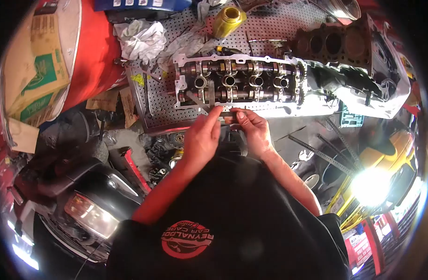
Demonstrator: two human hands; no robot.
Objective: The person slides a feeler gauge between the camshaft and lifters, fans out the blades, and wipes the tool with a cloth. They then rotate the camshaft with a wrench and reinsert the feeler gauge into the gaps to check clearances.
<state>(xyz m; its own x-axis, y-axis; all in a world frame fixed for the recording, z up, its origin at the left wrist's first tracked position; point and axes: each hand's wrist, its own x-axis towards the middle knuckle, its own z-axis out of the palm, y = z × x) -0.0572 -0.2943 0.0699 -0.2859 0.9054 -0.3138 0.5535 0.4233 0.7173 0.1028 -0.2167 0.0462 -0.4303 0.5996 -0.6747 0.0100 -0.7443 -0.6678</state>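
Observation:
Both my hands are together just in front of a cylinder head (242,88) with camshafts, lying on a perforated metal bench top (160,112). Between my fingers is what looks like a feeler gauge set (211,93), its thin metal blades fanned out over the near edge of the head. My left hand (203,135) pinches it from the left, index finger stretched along it. Thumb and fingers of my right hand (256,130) close on its right end. The gauge body is partly hidden by my fingers.
Behind the head are a yellow bottle (229,22), crumpled white rags (140,39) and a screwdriver (228,50). An engine block (335,44) sits at the back right. A wrench (147,98) lies left. A bright work lamp (371,186) shines at right; a car headlight (90,215) is lower left.

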